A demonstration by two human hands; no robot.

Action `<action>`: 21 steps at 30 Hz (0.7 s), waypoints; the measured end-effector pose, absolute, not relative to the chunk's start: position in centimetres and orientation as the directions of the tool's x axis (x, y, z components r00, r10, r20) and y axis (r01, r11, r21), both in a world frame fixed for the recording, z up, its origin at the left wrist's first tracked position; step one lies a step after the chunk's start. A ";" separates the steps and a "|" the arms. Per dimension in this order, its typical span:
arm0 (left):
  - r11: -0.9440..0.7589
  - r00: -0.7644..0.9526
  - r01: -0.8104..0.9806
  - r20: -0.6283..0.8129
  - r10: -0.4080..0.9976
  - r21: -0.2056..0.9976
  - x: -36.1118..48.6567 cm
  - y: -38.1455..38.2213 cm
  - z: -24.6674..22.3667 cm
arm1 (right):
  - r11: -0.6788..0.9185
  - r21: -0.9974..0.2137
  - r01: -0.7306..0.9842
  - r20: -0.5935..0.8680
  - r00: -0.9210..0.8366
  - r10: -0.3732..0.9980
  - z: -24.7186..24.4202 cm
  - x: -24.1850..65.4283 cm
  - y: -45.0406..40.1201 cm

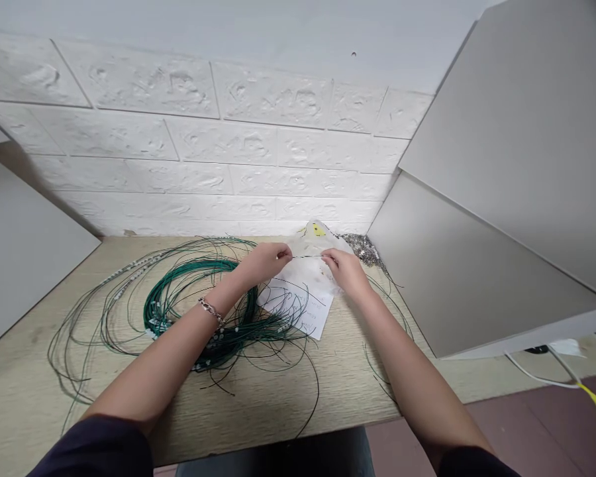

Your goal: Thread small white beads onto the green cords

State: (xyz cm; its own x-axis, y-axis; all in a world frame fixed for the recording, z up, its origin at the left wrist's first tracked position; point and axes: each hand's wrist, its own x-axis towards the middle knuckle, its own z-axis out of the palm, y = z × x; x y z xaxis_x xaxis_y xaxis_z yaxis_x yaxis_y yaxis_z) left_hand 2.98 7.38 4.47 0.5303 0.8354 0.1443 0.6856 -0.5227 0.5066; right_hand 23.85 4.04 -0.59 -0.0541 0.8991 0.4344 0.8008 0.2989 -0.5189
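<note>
A short stretch of thin dark wire (306,256) runs level between my two hands. My left hand (269,260) pinches its left end and my right hand (345,266) pinches it on the right. Under my left forearm lies a thick coil of green wires (179,270) with small white pieces on it. Loose wire ends spread over a white paper with handwriting (318,318). Behind and below the hands is a crumpled clear plastic bag (302,268) with a yellow patch.
A heap of small dark and shiny bits (365,250) lies in the back right corner. Grey panels (451,265) stand at both sides, before a white brick-pattern wall (203,146). More loose wires reach the front edge of the wooden table (342,391).
</note>
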 end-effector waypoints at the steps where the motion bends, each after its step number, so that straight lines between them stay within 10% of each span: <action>1: -0.520 0.527 0.692 0.142 0.838 0.501 3.0 7.4 4.4 | 0.278 -0.521 0.807 0.422 -0.040 0.906 -0.8 23.9 4.2; 12: -0.529 0.543 0.727 0.104 0.833 0.437 2.5 7.7 4.4 | 0.172 -0.523 0.835 0.365 0.037 0.930 -1.6 23.2 4.3; 21: -0.537 0.530 0.728 0.147 0.835 0.426 3.6 6.7 3.4 | 0.377 -0.319 0.870 0.482 -0.193 0.855 -0.8 20.2 3.3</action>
